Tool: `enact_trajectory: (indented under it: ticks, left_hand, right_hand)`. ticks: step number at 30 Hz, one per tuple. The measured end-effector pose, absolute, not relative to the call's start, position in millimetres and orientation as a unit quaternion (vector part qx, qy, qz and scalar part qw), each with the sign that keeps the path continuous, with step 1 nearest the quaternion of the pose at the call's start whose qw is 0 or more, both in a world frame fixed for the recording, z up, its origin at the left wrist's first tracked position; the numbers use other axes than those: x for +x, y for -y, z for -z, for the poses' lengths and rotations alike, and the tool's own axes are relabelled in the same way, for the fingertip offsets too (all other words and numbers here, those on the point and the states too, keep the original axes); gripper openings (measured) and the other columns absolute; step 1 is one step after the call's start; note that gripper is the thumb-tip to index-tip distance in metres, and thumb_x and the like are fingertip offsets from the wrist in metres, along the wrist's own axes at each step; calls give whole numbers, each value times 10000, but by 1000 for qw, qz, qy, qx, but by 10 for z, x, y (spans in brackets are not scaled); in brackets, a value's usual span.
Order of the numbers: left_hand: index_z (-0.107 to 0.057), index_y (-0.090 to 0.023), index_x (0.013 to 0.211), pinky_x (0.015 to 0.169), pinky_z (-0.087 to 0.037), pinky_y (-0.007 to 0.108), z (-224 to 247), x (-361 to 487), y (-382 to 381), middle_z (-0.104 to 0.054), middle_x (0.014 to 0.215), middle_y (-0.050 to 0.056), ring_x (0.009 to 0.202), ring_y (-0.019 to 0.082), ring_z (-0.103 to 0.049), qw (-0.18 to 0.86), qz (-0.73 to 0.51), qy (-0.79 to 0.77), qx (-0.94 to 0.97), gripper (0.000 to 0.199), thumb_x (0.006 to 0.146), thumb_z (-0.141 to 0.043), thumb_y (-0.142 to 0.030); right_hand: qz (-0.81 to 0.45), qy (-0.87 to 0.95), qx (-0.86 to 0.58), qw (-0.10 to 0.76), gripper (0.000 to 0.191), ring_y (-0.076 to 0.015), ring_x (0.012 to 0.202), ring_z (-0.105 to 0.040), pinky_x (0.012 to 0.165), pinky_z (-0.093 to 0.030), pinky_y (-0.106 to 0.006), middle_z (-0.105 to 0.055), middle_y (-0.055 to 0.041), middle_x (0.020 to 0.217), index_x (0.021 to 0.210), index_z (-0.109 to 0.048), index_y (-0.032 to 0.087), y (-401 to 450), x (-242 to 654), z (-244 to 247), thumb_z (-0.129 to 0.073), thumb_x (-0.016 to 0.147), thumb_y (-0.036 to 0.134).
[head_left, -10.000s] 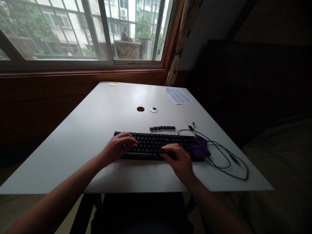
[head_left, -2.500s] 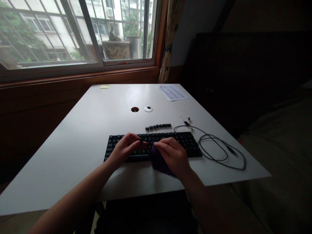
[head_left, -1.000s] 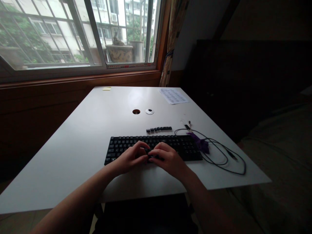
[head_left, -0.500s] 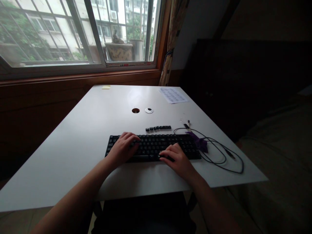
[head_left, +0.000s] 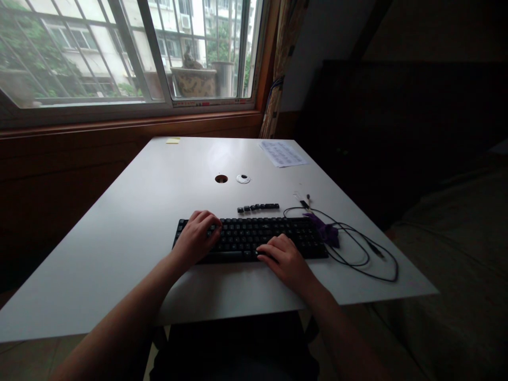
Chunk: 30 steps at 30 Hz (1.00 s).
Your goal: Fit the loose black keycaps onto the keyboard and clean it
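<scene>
A black keyboard [head_left: 242, 235] lies near the front edge of the white table [head_left: 130, 211]. Over its left part is my left hand [head_left: 197, 235], fingers curled together toward the keys; what they hold, if anything, is too small to make out. My right hand [head_left: 283, 259] rests at the keyboard's front edge, right of the middle, its thumb and fingers pinched round a small dark piece I cannot make out. Several loose black keycaps [head_left: 257, 208] form a row just behind the keyboard.
A black cable [head_left: 391, 278] loops at the right beside a purple cloth [head_left: 327, 234]. Farther back are small tools [head_left: 305, 203], a round white cover [head_left: 243, 179], a table hole [head_left: 221, 179], printed sheets [head_left: 283, 153] and a yellow note [head_left: 173, 141].
My left hand has shifted slightly left over the keys, and its fingers are more curled. My right hand has moved very little.
</scene>
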<state>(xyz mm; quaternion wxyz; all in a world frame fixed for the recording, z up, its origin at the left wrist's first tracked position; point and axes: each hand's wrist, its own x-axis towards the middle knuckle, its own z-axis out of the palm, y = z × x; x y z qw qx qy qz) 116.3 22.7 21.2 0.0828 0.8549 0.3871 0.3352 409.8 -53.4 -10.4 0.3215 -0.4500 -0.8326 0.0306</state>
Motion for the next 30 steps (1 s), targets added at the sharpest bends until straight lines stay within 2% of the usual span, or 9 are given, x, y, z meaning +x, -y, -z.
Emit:
enact_trajectory:
  ticks: [6, 12, 16, 20, 24, 30]
  left_hand:
    - [-613, -213, 1000, 921, -498, 437, -231, 1164, -224, -651, 1029, 65, 1025, 268, -557, 77, -334, -392, 854, 74, 952, -600, -160]
    - [-617, -216, 1018, 923, -504, 436, -233, 1158, -223, -653, 1035, 65, 1023, 267, -560, 68, -331, -392, 856, 82, 955, -597, -167]
    - [-622, -217, 1021, 920, -510, 433, -245, 1146, -228, -654, 1045, 66, 1031, 269, -565, 61, -319, -403, 856, 91, 948, -598, -169]
    - [-640, -207, 1043, 951, -508, 462, -295, 1059, -277, -657, 1073, 80, 1059, 283, -565, 41, -303, -432, 849, 103, 956, -587, -190]
    - [-662, -197, 1112, 985, -502, 507, -312, 836, -392, -659, 1142, 106, 1098, 302, -579, 35, -285, -443, 849, 168, 973, -587, -258]
    - [-677, -235, 1225, 1032, -500, 521, -196, 507, -517, -657, 1265, 114, 1199, 305, -575, 93, -239, -384, 887, 312, 981, -616, -418]
  right_hand:
    - [-8, 832, -458, 313, 160, -220, 882, -570, 812, -449, -389, -679, -50, 936, 1099, -705, 238, 568, 4102, 114, -693, 947, 288]
    - [0, 837, -445, 319, 357, -232, 936, -579, 858, -479, -409, -669, -78, 1033, 1283, -652, 229, 629, 4136, 100, -706, 934, 284]
    - [1, 853, -428, 299, 367, -228, 957, -559, 842, -493, -403, -643, -90, 1098, 1308, -666, 266, 660, 4163, 67, -691, 941, 272]
    - [11, 863, -421, 279, 389, -229, 971, -550, 842, -492, -405, -634, -88, 1081, 1338, -661, 283, 659, 4183, 57, -668, 950, 253]
    - [23, 866, -417, 276, 391, -227, 953, -555, 825, -488, -404, -636, -88, 1055, 1335, -669, 276, 659, 4190, 52, -640, 949, 220]
    - [27, 869, -417, 265, 460, -224, 939, -551, 814, -481, -402, -637, -74, 1043, 1365, -648, 309, 672, 4208, 75, -628, 924, 179]
